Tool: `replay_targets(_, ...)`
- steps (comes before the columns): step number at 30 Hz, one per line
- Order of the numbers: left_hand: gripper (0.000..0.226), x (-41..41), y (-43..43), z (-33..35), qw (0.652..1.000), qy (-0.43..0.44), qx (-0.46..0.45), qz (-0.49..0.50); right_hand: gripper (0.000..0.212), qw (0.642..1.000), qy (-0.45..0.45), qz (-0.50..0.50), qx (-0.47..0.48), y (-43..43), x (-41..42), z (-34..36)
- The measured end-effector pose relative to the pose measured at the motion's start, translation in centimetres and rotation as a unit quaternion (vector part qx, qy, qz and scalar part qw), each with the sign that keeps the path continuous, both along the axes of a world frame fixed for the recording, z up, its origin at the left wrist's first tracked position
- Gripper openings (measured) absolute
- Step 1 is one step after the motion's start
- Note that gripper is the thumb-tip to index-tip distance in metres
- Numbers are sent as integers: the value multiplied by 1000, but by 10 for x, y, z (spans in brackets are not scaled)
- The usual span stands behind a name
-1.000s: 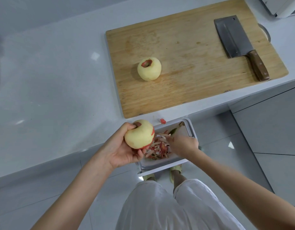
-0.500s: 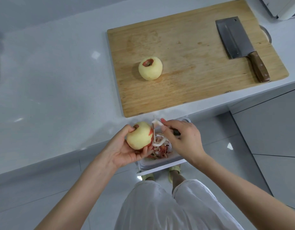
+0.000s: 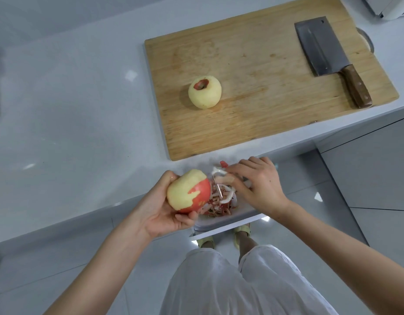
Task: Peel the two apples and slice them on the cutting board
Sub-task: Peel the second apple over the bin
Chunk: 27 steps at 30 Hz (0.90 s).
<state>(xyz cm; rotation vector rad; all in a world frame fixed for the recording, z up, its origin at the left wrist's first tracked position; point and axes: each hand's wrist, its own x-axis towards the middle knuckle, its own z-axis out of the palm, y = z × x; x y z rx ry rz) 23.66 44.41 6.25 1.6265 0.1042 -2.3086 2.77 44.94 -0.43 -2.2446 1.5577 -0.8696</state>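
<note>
In the head view, the peeler (image 3: 217, 172) is mostly hidden. Only its white head and a thin metal blade show at the lower centre of the frame, and the handle is covered by the right hand (image 3: 257, 185). A pale strip of peel (image 3: 226, 178) hangs at the head, blurred. Below it sits a white bin (image 3: 219, 224) filled with red and white peelings; both hands cover much of its rim, and its far side runs under the counter edge. At the upper right corner a white object (image 3: 391, 5) is cut off by the frame. A round thing (image 3: 367, 39) lies half under the right end of the cutting board (image 3: 264, 114), and I cannot tell what it is.

The left hand (image 3: 157, 208) comes up from the lower left with its palm turned up. Its fingers and thumb are curled round the half-peeled apple (image 3: 187, 192), which it holds over the counter (image 3: 71, 110) edge just left of the bin. The apple's red skin remains on the lower right part. The right hand reaches in from the lower right, knuckles up, with its fingers bent round the peeler just right of that apple.

The peeled apple (image 3: 204, 92) stands on the left part of the board, with red skin only around its stem hollow. The cleaver (image 3: 321, 48) lies flat on the right part, well apart from it.
</note>
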Motion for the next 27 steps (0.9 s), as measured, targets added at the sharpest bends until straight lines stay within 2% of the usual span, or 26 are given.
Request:
replay_targets(3,40,-3,-5,5,1000,9,-2,16,26,995,-54,-40,72,8,-1,-4)
replay_targets(7,32,-9,-5,-3,999,-42,-13,11,23,985,-137,-62,88,11,13,17)
replay_targets(12,28,-14,-3,-12,996,-81,-23,-22,23,999,-35,-26,-15,3,25,24)
replay_targets(16,25,-12,-4,-16,994,-97,-25,-31,26,999,-8,-9,-53,-1,23,24)
replay_targets(22,33,-10,-6,-14,996,-83,-22,-41,25,998,-8,6,-62,-7,25,23)
replay_targets(27,34,-5,-6,-8,997,-59,-19,-45,24,999,-43,-4,-9,-4,14,9)
